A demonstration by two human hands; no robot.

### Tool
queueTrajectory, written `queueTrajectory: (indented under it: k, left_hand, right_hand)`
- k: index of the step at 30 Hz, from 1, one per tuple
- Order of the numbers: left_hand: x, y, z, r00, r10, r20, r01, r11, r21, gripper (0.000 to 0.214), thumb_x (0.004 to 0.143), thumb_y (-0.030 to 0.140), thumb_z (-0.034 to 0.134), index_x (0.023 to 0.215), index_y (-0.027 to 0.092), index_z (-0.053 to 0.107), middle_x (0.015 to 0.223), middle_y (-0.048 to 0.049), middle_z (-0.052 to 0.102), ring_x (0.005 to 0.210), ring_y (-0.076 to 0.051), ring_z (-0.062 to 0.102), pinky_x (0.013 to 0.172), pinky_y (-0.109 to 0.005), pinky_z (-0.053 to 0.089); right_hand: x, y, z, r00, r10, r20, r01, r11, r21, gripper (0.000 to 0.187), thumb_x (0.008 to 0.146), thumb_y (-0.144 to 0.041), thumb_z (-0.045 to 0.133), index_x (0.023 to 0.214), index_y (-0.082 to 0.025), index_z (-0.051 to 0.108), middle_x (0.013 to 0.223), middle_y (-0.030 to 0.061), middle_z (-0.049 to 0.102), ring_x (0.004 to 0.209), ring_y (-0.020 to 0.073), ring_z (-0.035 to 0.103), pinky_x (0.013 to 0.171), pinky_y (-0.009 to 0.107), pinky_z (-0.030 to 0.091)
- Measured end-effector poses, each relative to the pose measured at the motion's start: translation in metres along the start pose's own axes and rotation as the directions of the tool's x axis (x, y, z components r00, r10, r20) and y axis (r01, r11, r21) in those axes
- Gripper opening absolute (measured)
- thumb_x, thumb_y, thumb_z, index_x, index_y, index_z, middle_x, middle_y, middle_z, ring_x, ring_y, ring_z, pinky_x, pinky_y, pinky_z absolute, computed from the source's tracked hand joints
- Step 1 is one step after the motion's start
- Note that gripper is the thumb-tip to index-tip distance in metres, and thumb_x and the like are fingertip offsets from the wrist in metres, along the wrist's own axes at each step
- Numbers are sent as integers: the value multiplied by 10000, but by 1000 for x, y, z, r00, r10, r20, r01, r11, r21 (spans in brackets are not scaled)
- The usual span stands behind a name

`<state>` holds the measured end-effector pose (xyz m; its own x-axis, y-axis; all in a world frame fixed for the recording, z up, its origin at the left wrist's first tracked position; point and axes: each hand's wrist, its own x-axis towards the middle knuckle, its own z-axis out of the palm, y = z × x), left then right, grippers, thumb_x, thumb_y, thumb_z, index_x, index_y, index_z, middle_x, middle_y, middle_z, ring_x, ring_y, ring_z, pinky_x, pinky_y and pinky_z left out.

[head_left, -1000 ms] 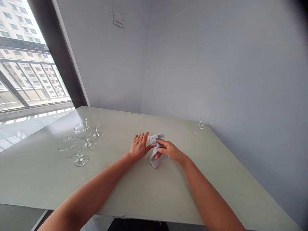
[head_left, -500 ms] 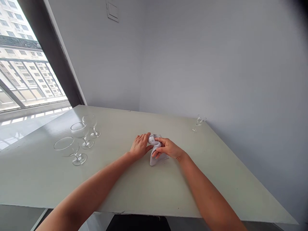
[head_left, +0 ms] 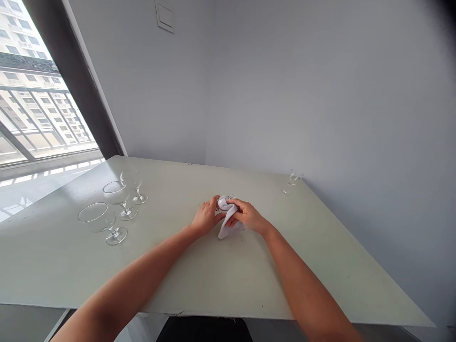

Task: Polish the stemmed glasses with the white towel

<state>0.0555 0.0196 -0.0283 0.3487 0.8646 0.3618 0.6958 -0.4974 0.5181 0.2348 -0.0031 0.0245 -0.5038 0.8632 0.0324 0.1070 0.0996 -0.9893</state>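
Note:
A pale cloth (head_left: 227, 229) is bunched between my hands above the middle of the table, with one corner hanging down toward me. Glassy edges show around the cloth's upper part, where a clear glass (head_left: 223, 203) is mostly hidden by fingers and fabric. My left hand (head_left: 206, 215) curls round the left side of this glass. On the other side, my right hand (head_left: 245, 214) pinches the cloth against the glass, thumb and fingers closed on the fabric.
Several stemmed glasses stand around: a near one (head_left: 116, 235), a middle one (head_left: 128, 213) and a far one (head_left: 140, 198) on the left. Another clear glass (head_left: 292, 179) is by the right wall. The pale table (head_left: 213, 280) has its front edge close to me.
My right fingers have shifted up and closed more on the cloth. The cloth's hanging corner has moved slightly up and left. My left hand stays nearly in place.

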Motion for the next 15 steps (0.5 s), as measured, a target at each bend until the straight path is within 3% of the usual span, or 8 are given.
queueTrajectory:
  k: [3,7,12,15]
  left_hand:
    - [0,-1,1,999,-32,14,32,999,-1,455,805,409,499,1178,211,331,887,-30,599,875,-201,579,757,-328,411]
    - [0,-2,1,1000,-4,-10,4,1000,5,466,806,406,499,1190,211,323,958,-46,602,908,-202,572,786,-335,404]
    - [-1,-5,1,993,104,-51,-101,993,57,508,804,486,483,1198,209,323,1039,-66,589,948,-209,556,826,-356,384]
    - [-1,-6,1,988,149,-48,-144,985,95,544,793,529,475,1202,209,315,1056,-78,581,959,-217,553,831,-364,377]
  right_hand:
    - [1,-1,3,999,-36,3,35,997,72,314,813,-280,515,1111,-225,432,840,20,652,646,179,656,606,351,535]
    - [1,-2,0,999,-33,-7,34,992,119,215,816,-357,527,950,-220,429,748,-2,645,608,183,655,548,326,524]
    - [-4,-6,-12,998,23,63,-25,999,22,271,788,-416,551,924,-182,542,748,27,651,636,193,655,562,319,515]
    - [-7,-9,-16,998,39,51,-34,994,-100,315,800,-445,515,893,-167,630,906,73,652,636,166,638,585,311,506]
